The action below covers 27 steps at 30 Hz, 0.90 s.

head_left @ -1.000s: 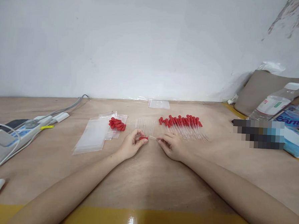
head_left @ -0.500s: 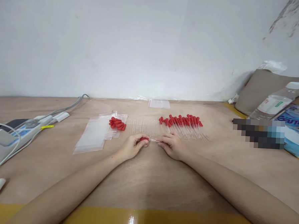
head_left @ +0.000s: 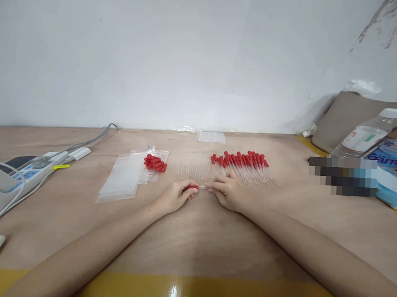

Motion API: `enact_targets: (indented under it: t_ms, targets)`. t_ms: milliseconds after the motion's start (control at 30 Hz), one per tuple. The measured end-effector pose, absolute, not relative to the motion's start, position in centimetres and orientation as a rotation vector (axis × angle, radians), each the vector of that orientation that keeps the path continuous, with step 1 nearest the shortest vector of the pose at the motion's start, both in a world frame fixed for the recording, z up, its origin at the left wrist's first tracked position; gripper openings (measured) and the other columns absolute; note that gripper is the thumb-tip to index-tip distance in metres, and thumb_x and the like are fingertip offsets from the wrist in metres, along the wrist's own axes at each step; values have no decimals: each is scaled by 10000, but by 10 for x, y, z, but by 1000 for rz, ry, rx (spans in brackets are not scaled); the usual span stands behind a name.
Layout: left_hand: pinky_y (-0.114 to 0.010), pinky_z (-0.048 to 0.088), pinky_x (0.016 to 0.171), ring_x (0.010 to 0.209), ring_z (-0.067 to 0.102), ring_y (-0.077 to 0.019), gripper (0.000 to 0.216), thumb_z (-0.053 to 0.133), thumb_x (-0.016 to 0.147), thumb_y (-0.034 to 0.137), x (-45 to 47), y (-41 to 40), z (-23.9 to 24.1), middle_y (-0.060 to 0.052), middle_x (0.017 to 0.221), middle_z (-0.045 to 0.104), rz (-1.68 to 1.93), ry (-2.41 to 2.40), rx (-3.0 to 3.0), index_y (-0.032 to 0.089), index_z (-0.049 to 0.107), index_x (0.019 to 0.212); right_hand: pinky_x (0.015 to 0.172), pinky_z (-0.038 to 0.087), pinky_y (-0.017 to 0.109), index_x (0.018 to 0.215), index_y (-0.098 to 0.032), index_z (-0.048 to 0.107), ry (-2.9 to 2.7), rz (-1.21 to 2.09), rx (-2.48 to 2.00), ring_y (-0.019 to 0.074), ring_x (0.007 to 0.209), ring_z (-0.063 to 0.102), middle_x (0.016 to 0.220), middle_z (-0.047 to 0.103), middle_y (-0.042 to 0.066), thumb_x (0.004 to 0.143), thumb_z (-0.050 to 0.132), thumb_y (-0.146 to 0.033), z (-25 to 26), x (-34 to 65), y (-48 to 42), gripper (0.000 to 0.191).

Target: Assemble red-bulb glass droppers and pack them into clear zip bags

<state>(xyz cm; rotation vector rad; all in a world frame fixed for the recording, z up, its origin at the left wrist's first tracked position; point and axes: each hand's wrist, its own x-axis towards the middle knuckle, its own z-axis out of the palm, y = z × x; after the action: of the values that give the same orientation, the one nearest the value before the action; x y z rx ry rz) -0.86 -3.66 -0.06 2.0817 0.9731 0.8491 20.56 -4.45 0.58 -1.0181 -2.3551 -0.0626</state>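
Observation:
My left hand [head_left: 176, 194] pinches a red rubber bulb [head_left: 192, 187] near the middle of the wooden table [head_left: 194, 237]. My right hand [head_left: 227, 192] pinches a thin clear glass tube [head_left: 202, 187] whose end meets the bulb. The two hands are close together, fingers nearly touching. Behind them lies a row of bare clear tubes [head_left: 191, 166]. To the right of that is a row of several droppers with red bulbs fitted [head_left: 242, 165]. A small pile of loose red bulbs [head_left: 155, 163] rests on a clear bag to the left.
Clear zip bags [head_left: 122, 180] lie at the left of the bulbs, another small bag [head_left: 211, 137] by the wall. A power strip with cables [head_left: 31, 170] sits far left. A water bottle [head_left: 365, 135] and packages crowd the right edge.
My hands have drawn closer together, the tube's end pushed further toward the bulb; most of the bulb is now covered by my left fingers.

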Motion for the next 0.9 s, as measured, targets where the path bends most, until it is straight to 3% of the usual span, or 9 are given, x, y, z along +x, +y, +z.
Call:
enact_targets:
  t_ms: [500, 667, 767, 900]
  targets:
    - [-242, 450, 657, 732, 563, -134, 183, 458, 867, 277, -6, -39, 6, -32, 802, 608, 857, 934, 2445, 168, 600, 907, 705, 227, 294, 796, -173, 608, -2475, 81, -1101, 112, 631, 487, 736, 634, 11, 895, 351, -240, 14, 194, -49, 283]
    - [-258, 459, 690, 805, 559, -148, 225, 500, 848, 297, -7, -35, 10, -55, 927, 592, 975, 933, 2503, 175, 553, 1029, 715, 251, 304, 811, -187, 644, -2513, 14, -1117, 151, 757, 516, 798, 634, 43, 865, 426, -269, 33, 203, -49, 239]
    - [-246, 462, 633, 791, 542, -148, 360, 557, 806, 319, -12, -33, 11, -64, 982, 547, 1035, 1031, 2521, 182, 490, 1132, 652, 309, 272, 712, -175, 650, -2411, 176, -1287, 146, 697, 536, 741, 640, 44, 833, 461, -269, 42, 215, -42, 244]
    - [-234, 450, 607, 671, 507, -110, 264, 530, 819, 272, -15, -31, 9, -36, 887, 523, 951, 1035, 2551, 184, 523, 1068, 554, 363, 227, 632, -169, 632, -1987, 427, -1632, 139, 610, 562, 638, 636, 27, 760, 530, -321, 49, 228, -19, 223]
